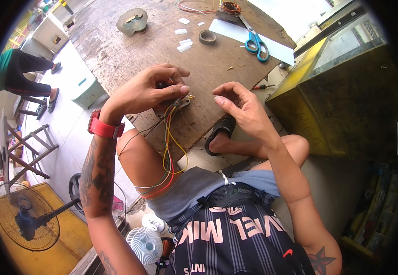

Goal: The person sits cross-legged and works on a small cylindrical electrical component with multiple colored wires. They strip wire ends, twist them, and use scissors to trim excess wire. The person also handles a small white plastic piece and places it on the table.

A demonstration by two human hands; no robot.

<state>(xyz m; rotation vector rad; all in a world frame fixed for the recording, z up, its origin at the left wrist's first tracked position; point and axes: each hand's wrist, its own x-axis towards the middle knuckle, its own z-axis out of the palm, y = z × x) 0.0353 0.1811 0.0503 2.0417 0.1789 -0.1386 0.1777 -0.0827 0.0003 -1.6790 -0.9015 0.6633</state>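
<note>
My left hand (146,91), with a red watch on the wrist, curls over a small motor part (187,101) near the front edge of the wooden table. Its fingers and thumb close around the part and hide most of it. Yellow, red, white, green and black wires (167,146) run from a bunched knot under the thumb and drape down across my lap. To the right, my right hand (247,114) hovers with bent fingers, thumb and forefinger apart. Nothing shows between them.
On the wooden table (162,50) are blue-handled scissors (256,45), a tape roll (207,37), white sleeve pieces (184,45), a copper-wound coil (229,10) and a rounded metal cover (132,22). A screwdriver (264,86) lies by the right edge. A person (22,73) stands left, beyond a fan (27,216).
</note>
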